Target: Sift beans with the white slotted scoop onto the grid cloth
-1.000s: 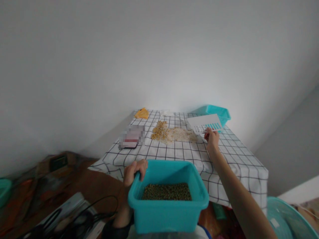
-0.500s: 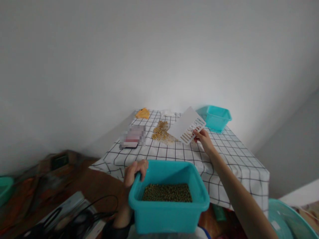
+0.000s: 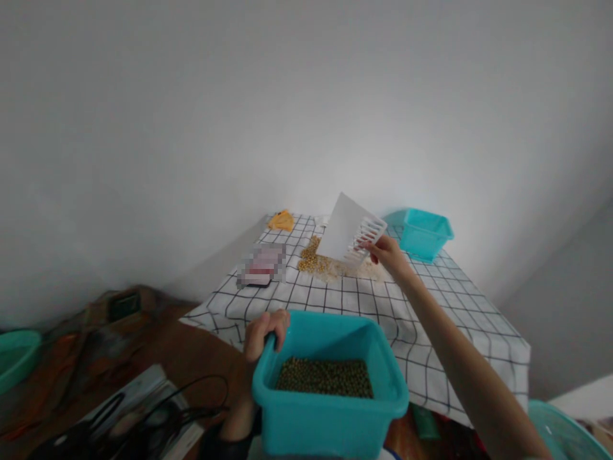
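Observation:
My left hand [image 3: 266, 332] grips the left rim of a teal plastic tub [image 3: 330, 415], its fingers curled over the edge. Small dark green beans [image 3: 325, 377], looking like mung beans, cover the tub's bottom. Over the table, my right hand [image 3: 383, 252] pinches a thin white slotted board [image 3: 342, 227] by its slotted end, holding it tilted. Below and behind the board, a heap of yellow beans [image 3: 311, 259] lies on the checked cloth, partly hidden by it. Pale grains or flakes [image 3: 371, 271] are spread to the right of that heap.
A second teal tub [image 3: 426, 236] stands at the back right of the table with a checked cloth [image 3: 297, 297]. A yellow cloth-like item [image 3: 281, 220] lies at the back left, nearer a blurred-out flat object [image 3: 262, 264]. Boxes and cables [image 3: 158, 415] are on the floor at left.
The white board has swung upright a little and shifted left and up in my right hand. My left hand keeps its hold on the tub. The whole view has shifted slightly.

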Action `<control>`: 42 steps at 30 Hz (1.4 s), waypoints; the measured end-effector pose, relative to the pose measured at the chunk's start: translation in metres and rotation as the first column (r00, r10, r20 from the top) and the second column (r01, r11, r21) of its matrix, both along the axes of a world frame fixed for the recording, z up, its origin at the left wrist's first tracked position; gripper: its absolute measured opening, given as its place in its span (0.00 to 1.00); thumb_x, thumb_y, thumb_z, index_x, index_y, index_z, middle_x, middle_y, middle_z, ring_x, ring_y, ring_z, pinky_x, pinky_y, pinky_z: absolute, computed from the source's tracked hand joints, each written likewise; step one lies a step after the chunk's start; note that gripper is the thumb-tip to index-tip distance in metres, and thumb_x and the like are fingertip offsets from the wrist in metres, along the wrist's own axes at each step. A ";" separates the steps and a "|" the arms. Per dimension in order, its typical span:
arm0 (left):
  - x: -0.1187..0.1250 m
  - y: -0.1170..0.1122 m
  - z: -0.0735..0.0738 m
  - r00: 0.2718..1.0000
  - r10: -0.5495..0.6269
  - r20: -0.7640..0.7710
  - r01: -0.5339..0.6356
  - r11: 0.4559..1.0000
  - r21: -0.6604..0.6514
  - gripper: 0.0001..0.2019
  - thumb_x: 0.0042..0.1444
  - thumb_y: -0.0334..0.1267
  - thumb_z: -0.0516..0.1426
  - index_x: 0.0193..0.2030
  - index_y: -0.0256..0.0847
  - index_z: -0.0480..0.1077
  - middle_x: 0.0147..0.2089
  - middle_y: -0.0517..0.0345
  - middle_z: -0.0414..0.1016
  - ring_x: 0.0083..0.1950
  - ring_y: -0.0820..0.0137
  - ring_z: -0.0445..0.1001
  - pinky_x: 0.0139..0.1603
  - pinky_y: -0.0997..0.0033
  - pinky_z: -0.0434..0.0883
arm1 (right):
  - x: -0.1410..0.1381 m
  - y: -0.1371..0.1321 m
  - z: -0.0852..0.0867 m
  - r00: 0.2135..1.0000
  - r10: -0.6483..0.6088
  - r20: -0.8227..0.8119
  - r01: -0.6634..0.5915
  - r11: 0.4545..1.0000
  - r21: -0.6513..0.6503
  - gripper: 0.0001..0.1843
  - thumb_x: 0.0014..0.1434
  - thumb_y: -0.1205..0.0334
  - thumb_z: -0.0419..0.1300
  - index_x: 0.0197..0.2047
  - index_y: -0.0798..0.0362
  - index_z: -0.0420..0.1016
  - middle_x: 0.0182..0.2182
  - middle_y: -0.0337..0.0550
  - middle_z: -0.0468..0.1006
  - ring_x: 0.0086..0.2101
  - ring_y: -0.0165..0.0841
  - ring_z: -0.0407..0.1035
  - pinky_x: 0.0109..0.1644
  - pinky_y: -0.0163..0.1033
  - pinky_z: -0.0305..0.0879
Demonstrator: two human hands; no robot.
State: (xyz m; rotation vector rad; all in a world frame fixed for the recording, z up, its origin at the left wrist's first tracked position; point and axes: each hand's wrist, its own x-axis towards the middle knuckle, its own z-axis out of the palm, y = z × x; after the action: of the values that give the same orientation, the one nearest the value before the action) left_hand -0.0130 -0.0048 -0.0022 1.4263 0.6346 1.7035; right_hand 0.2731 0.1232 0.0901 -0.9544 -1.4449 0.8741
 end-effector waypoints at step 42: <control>-0.003 0.008 -0.016 0.995 -0.079 0.068 0.074 0.995 0.071 0.34 0.72 0.45 0.42 0.12 0.44 0.64 0.13 0.56 0.61 0.21 0.64 0.60 0.31 0.58 0.61 | -0.072 0.124 -0.019 0.801 0.597 -0.039 -0.571 0.743 -0.349 0.06 0.56 0.65 0.65 0.27 0.52 0.76 0.24 0.41 0.80 0.29 0.33 0.74 0.44 0.41 0.74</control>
State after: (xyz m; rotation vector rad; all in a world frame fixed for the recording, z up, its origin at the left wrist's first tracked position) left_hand -0.0158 0.0037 -0.0184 1.4128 0.4810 1.7214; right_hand 0.2006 0.2467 0.0708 -0.7871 -1.7278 1.6207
